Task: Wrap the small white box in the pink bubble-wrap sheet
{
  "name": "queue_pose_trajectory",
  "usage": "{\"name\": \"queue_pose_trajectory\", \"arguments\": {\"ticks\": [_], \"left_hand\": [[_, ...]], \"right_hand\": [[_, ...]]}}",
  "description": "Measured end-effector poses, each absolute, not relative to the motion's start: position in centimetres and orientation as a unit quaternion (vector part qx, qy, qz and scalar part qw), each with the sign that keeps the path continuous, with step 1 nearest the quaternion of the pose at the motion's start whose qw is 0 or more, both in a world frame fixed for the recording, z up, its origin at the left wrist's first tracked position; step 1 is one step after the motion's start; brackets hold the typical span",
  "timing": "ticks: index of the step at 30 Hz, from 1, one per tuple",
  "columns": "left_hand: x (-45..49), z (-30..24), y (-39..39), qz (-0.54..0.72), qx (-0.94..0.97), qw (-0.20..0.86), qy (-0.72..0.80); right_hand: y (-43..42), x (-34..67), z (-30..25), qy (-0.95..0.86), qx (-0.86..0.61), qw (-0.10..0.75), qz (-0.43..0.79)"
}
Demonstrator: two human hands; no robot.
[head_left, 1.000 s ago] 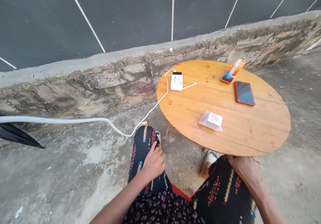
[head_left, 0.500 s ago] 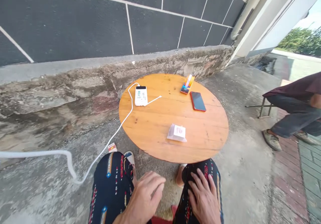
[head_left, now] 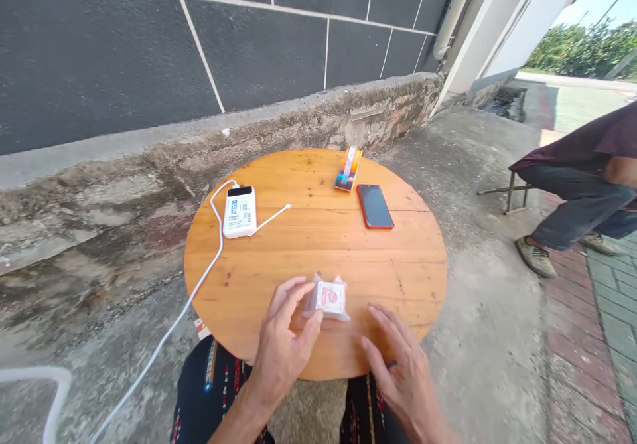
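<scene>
A small white packet in clear wrapping, with a reddish print on top, lies near the front of the round wooden table. My left hand is at its left side, thumb and fingers apart around the near left corner; whether the fingertips touch the wrapping is hard to tell. To the right of the packet, my right hand is over the table's front edge, fingers spread and holding nothing.
A white power bank with a white cable lies at the left. Toward the back right are a red-edged phone and an orange and blue stand. A seated person is at the far right. A dark wall rises behind.
Both hands have risen from near my knees to the table, the left one reaching the packet's side. The view has moved closer to the table.
</scene>
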State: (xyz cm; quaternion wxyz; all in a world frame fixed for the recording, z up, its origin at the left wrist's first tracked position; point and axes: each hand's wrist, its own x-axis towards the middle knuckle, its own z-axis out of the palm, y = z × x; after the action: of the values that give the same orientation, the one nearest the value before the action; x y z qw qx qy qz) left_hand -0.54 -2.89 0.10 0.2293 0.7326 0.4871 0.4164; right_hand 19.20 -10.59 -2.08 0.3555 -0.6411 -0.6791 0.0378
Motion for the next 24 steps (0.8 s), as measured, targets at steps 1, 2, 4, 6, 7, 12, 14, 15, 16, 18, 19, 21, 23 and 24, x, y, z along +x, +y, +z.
{"name": "queue_pose_trajectory", "arguments": {"ticks": [1,2,4,6,7,12,14,15,16,18,19,21,23,24], "left_hand": [[-0.4,-0.1,-2.6,0.411,0.734,0.232,0.489],[-0.2,-0.3,-2.4,0.403,0.736,0.234,0.491],[-0.1,-0.6,-2.0,0.385,0.745,0.234,0.491],[0.0,-0.7,-1.9,0.364,0.757,0.234,0.490],[0.0,-0.8,-1.9,0.354,0.762,0.235,0.489],[-0.2,-0.8,-1.8,0.324,0.768,0.259,0.488],[-0.2,-0.8,-1.8,0.322,0.766,0.265,0.489],[-0.1,-0.9,-1.7,0.324,0.766,0.267,0.487],[-0.1,-0.9,-1.7,0.327,0.766,0.268,0.485],[0.0,-1.0,-1.7,0.336,0.765,0.265,0.481],[0.0,-1.1,-1.6,0.340,0.764,0.262,0.482],[0.0,-1.3,-1.6,0.347,0.759,0.255,0.488],[0.0,-1.3,-1.6,0.351,0.756,0.254,0.491],[-0.1,-1.3,-1.6,0.351,0.756,0.256,0.490]], "right_hand": [[-9.6,19.2,-2.1,-0.683,-0.641,0.347,0.047],[-8.7,19.2,-2.2,-0.688,-0.640,0.337,0.058],[-7.3,19.1,-2.3,-0.698,-0.636,0.319,0.081],[-6.2,19.0,-2.2,-0.708,-0.628,0.305,0.106],[-5.8,18.9,-2.1,-0.713,-0.622,0.301,0.119],[-4.4,18.3,-1.8,-0.735,-0.582,0.300,0.175],[-4.1,18.2,-1.9,-0.735,-0.575,0.306,0.192],[-3.9,18.2,-1.9,-0.734,-0.572,0.309,0.198],[-3.8,18.3,-2.0,-0.735,-0.567,0.312,0.202],[-3.4,18.4,-1.9,-0.741,-0.555,0.315,0.211],[-3.2,18.6,-1.8,-0.745,-0.548,0.314,0.215],[-2.8,18.7,-1.5,-0.753,-0.537,0.309,0.221],[-2.4,18.8,-1.3,-0.760,-0.531,0.304,0.219],[-2.3,18.8,-1.3,-0.762,-0.531,0.302,0.215]]}}
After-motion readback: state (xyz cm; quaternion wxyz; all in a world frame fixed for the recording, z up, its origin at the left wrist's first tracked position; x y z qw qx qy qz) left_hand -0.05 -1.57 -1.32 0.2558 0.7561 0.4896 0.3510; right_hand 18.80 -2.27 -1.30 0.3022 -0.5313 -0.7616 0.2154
